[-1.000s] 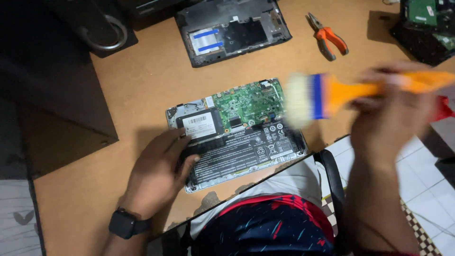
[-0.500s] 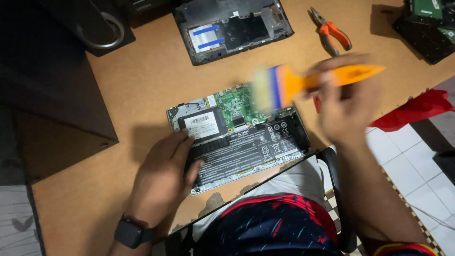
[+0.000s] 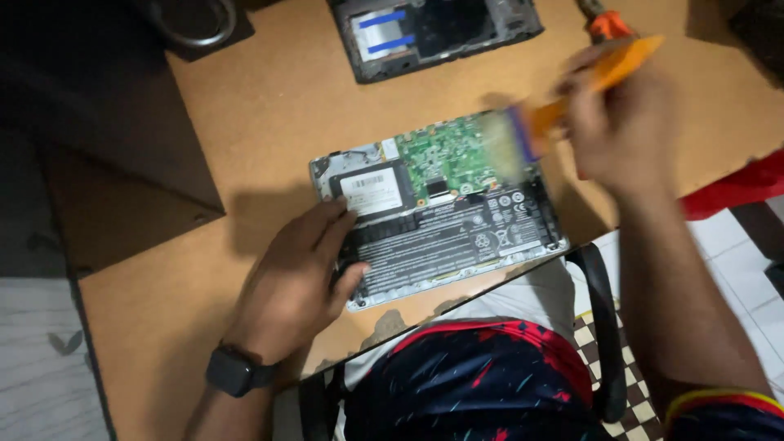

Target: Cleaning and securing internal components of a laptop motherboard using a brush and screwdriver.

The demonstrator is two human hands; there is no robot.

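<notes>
Brush (image 3: 563, 102) swung right; right hand (image 3: 625, 122) fisted on it, left hand (image 3: 298, 273) flat on laptop (image 3: 457, 212).

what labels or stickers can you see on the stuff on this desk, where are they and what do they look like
White label: rectangular, on the black drive at the left of the opened laptop, just above the left hand.
Battery markings: small white print and round symbols on the long black battery, front right.
Blue strips: two blue bands across a pale rectangular patch in the dark cover at the top of the desk.
</notes>
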